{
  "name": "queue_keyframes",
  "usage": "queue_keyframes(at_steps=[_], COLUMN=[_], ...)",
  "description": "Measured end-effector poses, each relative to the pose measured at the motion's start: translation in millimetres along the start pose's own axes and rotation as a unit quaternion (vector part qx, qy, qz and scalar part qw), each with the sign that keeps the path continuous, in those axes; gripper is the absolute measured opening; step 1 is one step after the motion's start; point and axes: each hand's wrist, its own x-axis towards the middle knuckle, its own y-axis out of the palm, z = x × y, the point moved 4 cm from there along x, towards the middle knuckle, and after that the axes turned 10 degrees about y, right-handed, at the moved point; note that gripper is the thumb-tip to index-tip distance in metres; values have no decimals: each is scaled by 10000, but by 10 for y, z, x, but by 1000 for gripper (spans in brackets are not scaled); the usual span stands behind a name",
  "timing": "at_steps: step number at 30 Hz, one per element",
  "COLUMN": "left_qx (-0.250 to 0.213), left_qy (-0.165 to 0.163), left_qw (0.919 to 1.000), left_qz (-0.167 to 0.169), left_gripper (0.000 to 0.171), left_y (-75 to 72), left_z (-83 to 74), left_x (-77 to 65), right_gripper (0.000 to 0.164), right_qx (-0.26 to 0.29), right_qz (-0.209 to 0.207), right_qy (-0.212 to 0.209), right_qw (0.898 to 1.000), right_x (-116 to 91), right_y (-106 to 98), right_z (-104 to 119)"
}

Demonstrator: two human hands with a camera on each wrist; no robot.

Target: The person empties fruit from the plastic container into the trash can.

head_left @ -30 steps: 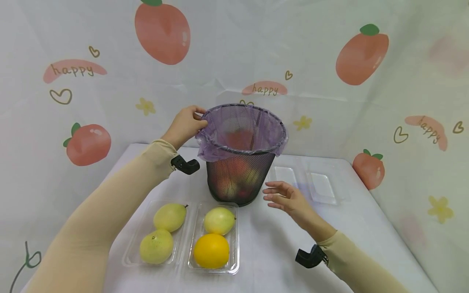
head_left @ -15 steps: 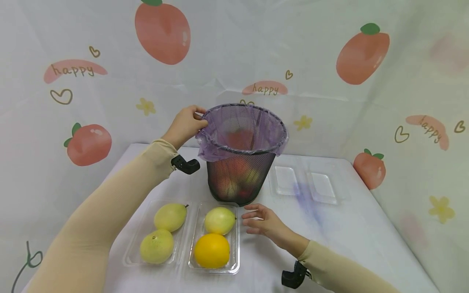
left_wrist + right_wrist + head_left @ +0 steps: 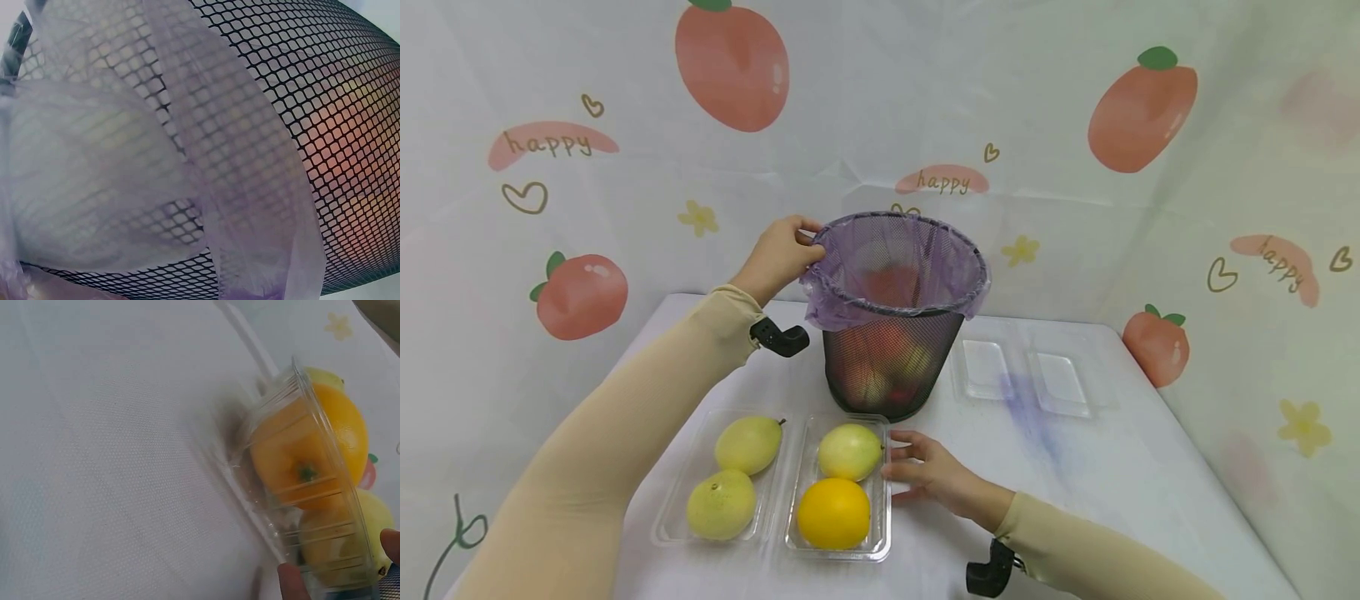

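Easily knocked or snagged

Head: the left grip [image 3: 778, 257] pinches the rim of the mesh bin [image 3: 887, 367]; tugging could loosen its purple liner [image 3: 838, 310]. The right grip [image 3: 936, 477], fingers slack, is at the clear tray [image 3: 878, 547] on the table [image 3: 1150, 500]; a knock could roll its orange [image 3: 833, 513].

Left wrist: the liner's baggy folds might snag.

Right wrist: lopsided pressure could flex the tray's thin wall.

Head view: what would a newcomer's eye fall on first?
Probably the bin with its purple liner, standing mid-picture, held at its top by the left hand. Next, the bright orange at the near end of a clear tray, with the right hand at that tray's side.
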Motion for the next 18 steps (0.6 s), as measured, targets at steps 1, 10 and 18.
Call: queue_keyframes(at_steps=[1,10,18], left_qx=[-18,-41,22], left_qy=[-8,-5,-9], left_qw=[10000,10000,10000], left_qz=[4,8,-11], left_gripper=[49,49,48], left_y=[0,9,-2], left_z=[-2,-1,22], left_x=[0,0,13], right_gripper=[73,73,71], right_qx=[-17,-14,55], right_qz=[-10,9,7], right_qy=[32,197,255], right_qw=[10000,9998,9997], right_x=[4,19,42], right_y=[7,48,56], right_z=[-2,-12,-27])
